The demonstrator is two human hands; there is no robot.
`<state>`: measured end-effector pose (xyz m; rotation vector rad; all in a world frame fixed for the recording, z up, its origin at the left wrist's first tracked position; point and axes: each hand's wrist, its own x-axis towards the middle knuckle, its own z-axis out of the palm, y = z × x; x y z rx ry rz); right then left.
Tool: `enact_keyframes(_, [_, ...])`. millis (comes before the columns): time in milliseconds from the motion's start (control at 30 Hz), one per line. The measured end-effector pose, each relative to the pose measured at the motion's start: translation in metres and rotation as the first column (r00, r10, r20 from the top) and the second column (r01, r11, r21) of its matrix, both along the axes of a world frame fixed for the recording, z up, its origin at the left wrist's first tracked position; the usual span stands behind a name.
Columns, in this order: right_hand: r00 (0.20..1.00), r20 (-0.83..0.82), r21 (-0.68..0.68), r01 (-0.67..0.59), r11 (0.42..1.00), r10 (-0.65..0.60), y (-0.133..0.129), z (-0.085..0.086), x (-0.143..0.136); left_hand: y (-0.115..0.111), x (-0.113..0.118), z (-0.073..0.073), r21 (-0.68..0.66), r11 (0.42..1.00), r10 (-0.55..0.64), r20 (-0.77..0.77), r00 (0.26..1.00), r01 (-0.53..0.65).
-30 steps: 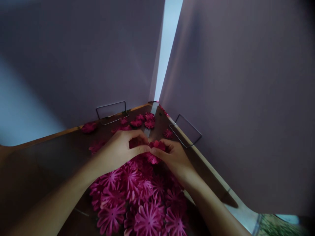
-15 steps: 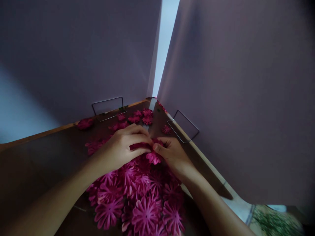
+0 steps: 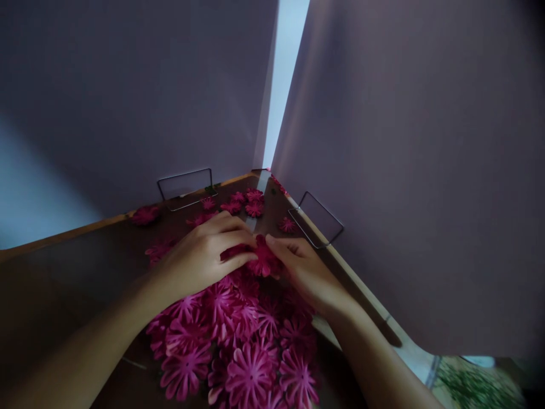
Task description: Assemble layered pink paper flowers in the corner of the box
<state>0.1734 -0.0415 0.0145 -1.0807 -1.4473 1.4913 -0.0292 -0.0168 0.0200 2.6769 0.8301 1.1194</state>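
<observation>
Between my two hands is a magenta artificial flower piece [image 3: 264, 260] with scalloped petals. The thumb and fingers of my left hand [image 3: 225, 244] pinch its left side. My right hand [image 3: 298, 258] grips its right edge, thumb uppermost and the other fingers curled partly out of sight beneath. Below both hands spreads a heap of similar magenta flower pieces [image 3: 251, 372], overlapping one another. Part of that heap is hidden by my left hand and forearm.
Loose flower pieces [image 3: 254, 209] lie toward the far corner of the brown tabletop [image 3: 76, 284]. Two grey panels [image 3: 128, 102] rise behind, with a bright gap between them. Wire frames [image 3: 317, 218] stand at their feet. Green foliage [image 3: 472, 383] shows at lower right.
The flower piece between my hands has risen slightly and now shows more of its petals. My right thumb has shifted up along its edge.
</observation>
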Motion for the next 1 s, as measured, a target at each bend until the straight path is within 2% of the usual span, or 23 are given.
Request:
enact_keyframes(200, [0.999,0.051,-0.009,-0.012,1.000,0.013,0.002,-0.008,0.000,-0.004,0.002,0.000,0.113,0.992,-0.058,-0.035,0.998,0.062])
enact_keyframes(367, [0.998,-0.036,-0.043,-0.061,0.997,0.060,0.002,-0.013,0.001,-0.006,0.001,0.003,0.136,0.986,-0.090,-0.085,0.992,0.101])
enact_keyframes(600, [0.977,-0.132,-0.027,-0.170,0.985,0.165,0.004,-0.007,0.008,0.000,-0.006,0.006,0.127,0.990,-0.052,-0.030,0.998,0.055])
enact_keyframes(833, [0.965,-0.202,-0.090,-0.189,0.978,0.168,0.008,-0.008,0.012,0.001,-0.010,0.007,0.143,0.990,-0.012,0.029,1.000,0.008])
enact_keyframes(1000, [0.969,-0.209,-0.103,-0.157,0.982,0.133,0.009,-0.007,0.013,0.002,-0.012,0.009,0.114,0.993,0.035,0.074,0.997,-0.043])
